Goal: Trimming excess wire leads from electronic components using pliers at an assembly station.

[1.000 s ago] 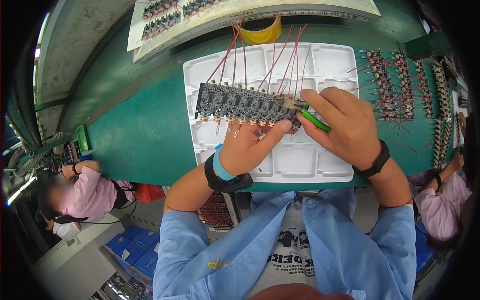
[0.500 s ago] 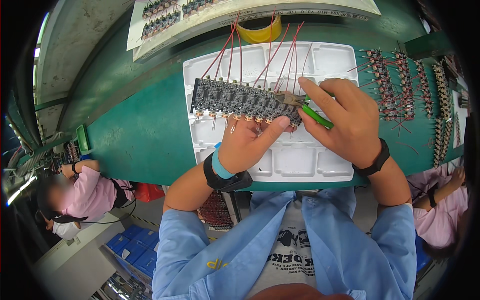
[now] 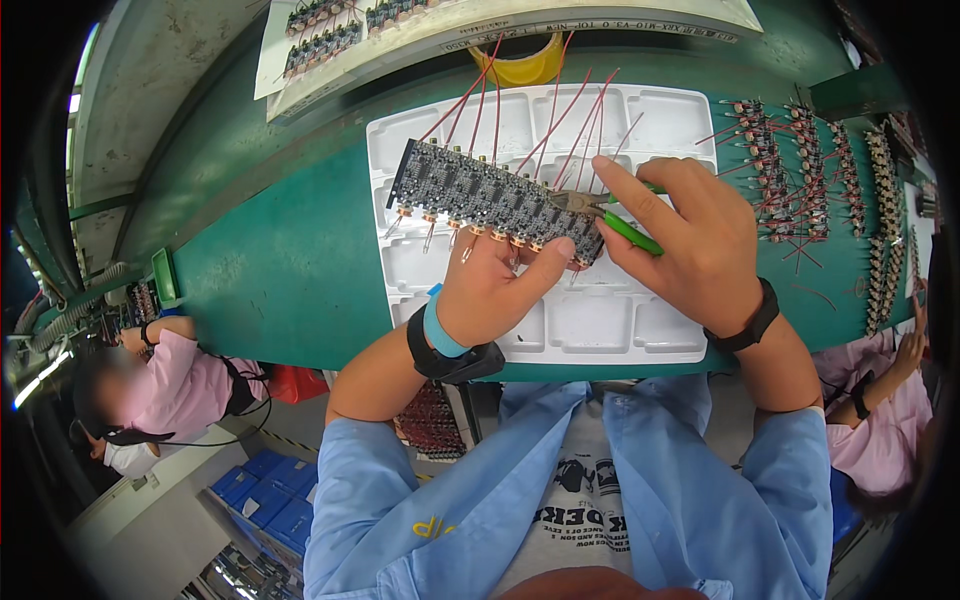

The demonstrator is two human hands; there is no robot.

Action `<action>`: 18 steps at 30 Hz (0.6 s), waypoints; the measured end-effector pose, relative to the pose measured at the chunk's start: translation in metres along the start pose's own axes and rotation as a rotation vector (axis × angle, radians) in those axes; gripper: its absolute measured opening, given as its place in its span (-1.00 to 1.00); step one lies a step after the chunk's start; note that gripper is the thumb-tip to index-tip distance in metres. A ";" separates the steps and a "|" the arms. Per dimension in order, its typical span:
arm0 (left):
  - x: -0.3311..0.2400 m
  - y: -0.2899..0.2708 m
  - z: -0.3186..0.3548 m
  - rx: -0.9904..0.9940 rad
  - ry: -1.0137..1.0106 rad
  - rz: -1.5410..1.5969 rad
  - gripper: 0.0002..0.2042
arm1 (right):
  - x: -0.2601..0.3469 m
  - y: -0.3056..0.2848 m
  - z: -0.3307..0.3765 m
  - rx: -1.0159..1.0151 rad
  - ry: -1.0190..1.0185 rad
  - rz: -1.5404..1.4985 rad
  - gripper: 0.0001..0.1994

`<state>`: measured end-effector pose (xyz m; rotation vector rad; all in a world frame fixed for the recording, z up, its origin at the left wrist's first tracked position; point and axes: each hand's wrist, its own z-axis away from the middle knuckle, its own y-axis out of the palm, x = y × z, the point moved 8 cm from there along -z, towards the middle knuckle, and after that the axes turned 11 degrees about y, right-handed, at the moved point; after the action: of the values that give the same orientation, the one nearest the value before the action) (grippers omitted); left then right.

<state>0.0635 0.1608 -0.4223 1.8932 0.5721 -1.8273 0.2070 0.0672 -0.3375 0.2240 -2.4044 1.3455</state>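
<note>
My left hand [image 3: 505, 283] grips a long black circuit board panel [image 3: 470, 190] from below, its thumb on the near edge by the right end. The panel tilts, left end farther away. Red wires [image 3: 497, 118] rise from its far edge; small round parts with clear-tipped leads line its near edge. In my right hand [image 3: 690, 235] is a pair of green-handled cutters [image 3: 632, 236], the index finger stretched out. Their jaws lie over the panel's right part, near the wire roots; whether they touch a wire I cannot tell. Beneath is a white compartment tray [image 3: 590, 328].
Rows of wired boards [image 3: 765, 165] lie on the green table [image 3: 285, 265] at right. A yellow tape roll [image 3: 525, 66] stands behind the tray, below a pale shelf [image 3: 560, 28] holding more boards. People in pink sit at far left and right; blue bins [image 3: 270, 495] are at lower left.
The panel has turned slightly clockwise, its left end shifting right and its right end coming nearer me. The wires moved along with it. The cutters have stayed nearly in place.
</note>
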 end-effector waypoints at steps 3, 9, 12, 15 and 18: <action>0.000 -0.001 0.000 0.000 -0.004 0.004 -0.82 | -0.002 0.001 0.002 0.066 0.036 0.005 -0.41; -0.002 -0.003 0.000 0.054 0.006 -0.071 -0.83 | -0.004 0.006 0.004 0.120 0.055 -0.001 -0.40; -0.001 0.000 -0.001 0.016 0.011 0.050 -0.84 | -0.005 0.008 0.009 0.156 0.041 0.004 -0.42; -0.002 0.001 0.000 0.032 -0.038 0.045 -0.81 | -0.007 0.007 0.009 0.163 0.044 -0.036 -0.42; -0.005 0.005 -0.001 0.006 -0.045 0.127 -0.76 | -0.006 0.005 0.004 0.115 0.036 -0.069 -0.44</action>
<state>0.0668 0.1569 -0.4175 1.8436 0.4218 -1.7862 0.2102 0.0659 -0.3460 0.3074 -2.2718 1.4450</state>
